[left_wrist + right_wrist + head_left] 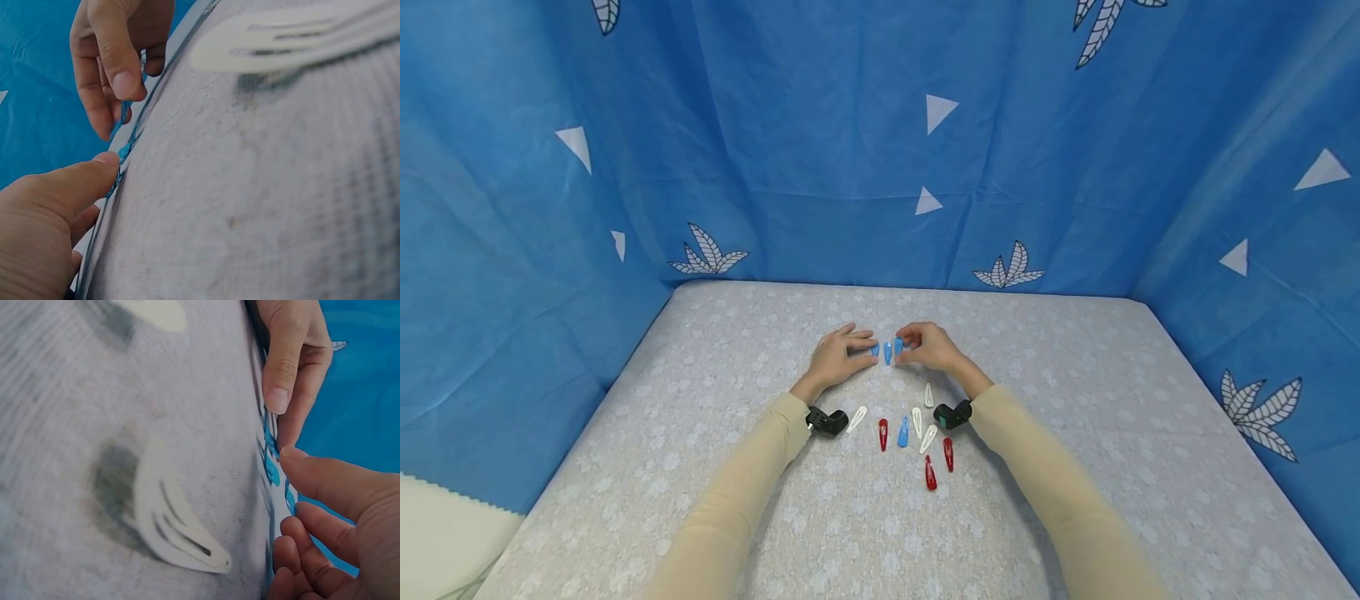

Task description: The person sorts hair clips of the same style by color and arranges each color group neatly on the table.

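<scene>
Here at the far edge's side of the patterned table, the left hand holds the left blue snap clip between thumb and fingers, and the right hand pinches the right blue snap clip! Between them lies the middle blue snap clip. Nearer the front edge, white clips, red clips and another blue clip lie scattered.
</scene>
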The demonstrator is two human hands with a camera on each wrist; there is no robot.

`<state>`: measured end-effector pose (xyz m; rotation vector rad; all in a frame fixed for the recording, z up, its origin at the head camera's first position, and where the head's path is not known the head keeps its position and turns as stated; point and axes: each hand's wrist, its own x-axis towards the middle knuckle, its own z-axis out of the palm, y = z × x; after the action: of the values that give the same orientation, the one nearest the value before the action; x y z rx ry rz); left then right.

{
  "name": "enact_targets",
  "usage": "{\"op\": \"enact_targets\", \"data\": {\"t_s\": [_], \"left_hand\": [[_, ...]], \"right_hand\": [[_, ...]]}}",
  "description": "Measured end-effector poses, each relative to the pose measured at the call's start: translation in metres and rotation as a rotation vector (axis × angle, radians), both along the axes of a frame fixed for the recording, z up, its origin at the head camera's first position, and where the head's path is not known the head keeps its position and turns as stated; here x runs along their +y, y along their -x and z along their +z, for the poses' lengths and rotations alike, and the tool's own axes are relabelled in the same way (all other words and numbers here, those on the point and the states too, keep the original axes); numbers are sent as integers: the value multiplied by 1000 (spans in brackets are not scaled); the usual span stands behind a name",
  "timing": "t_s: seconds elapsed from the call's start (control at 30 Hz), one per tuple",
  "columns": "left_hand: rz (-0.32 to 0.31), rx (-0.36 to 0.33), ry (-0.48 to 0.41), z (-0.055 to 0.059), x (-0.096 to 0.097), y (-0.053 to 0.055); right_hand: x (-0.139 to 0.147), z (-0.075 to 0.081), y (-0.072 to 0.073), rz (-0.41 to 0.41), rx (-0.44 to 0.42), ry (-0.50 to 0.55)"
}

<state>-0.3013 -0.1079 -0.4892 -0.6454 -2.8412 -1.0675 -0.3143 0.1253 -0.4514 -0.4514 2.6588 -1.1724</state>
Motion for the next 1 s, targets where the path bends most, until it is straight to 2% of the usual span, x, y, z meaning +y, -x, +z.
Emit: {"op": "enact_targets", "data": {"t_s": [0.17, 0.77, 1.0], "left_hand": [[-1, 3, -1, -1, 0, 1], [0, 4, 14, 1, 1, 1], [2, -10, 13, 1, 1, 1]], "right_hand": [[-1, -3, 1, -5, -24, -6], [-1, -7, -1, 20, 18, -56], [-1, -6, -2, 22, 8, -50]]}}
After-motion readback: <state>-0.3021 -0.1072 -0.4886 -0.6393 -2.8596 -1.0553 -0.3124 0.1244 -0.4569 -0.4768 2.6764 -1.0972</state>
